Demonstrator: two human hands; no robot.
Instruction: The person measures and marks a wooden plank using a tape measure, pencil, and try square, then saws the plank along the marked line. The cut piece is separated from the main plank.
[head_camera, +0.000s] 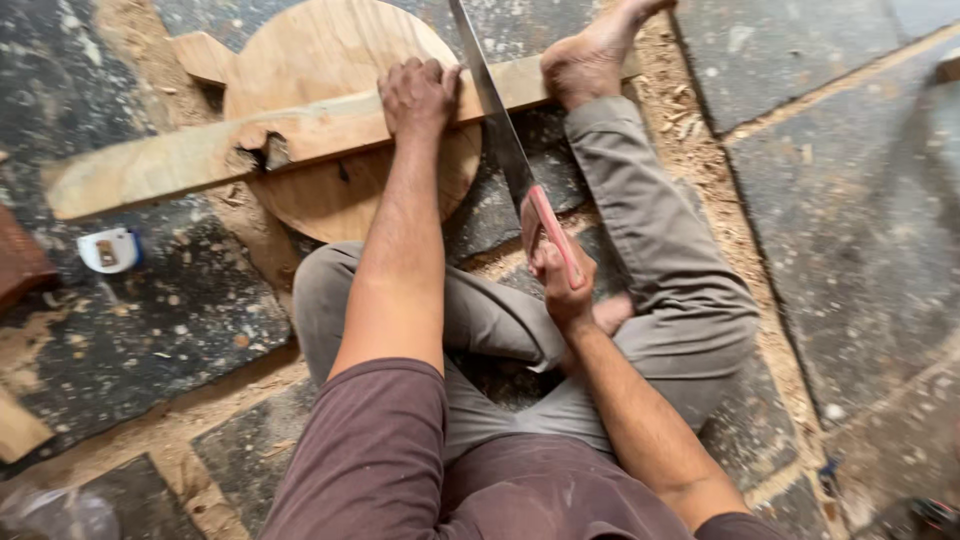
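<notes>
I sit on the floor. My left hand (418, 96) presses down on a long wooden plank (180, 160), which lies across a round wooden board (330, 50). My right hand (560, 278) grips the pink handle of a hand saw (497, 120). The saw blade runs up across the plank just right of my left hand. My bare foot (590, 55) rests on the plank's right end. The plank has a dark knot hole left of my left hand.
A white and blue tape measure (110, 250) lies on the floor at the left. Sawdust and wood chips cover the dark stone floor (850, 220). A brown object (20, 262) sits at the left edge. A pale wood piece (18, 428) lies lower left.
</notes>
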